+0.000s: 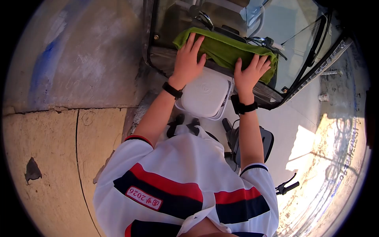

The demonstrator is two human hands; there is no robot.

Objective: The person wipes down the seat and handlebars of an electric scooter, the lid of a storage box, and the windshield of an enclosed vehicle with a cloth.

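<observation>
A folded green cloth (227, 49) lies along the lower edge of a vehicle's clear windshield (300, 43). My left hand (188, 61) rests palm down on the cloth's left part, fingers spread. Near its right end, my right hand (250, 73) also lies flat on it with the fingers apart. Both hands press on the cloth without visibly gripping it. A dark band sits on each wrist. Handlebar parts (205, 19) show behind the windshield.
Below the windshield, between my forearms, is a white rounded-square plastic piece (203, 94). A dark bag-like object (268, 144) and a handlebar grip (290, 187) are at the right. A stained wall (87, 51) stands at the left, and a sunlit written-on wall (335, 166) at the right.
</observation>
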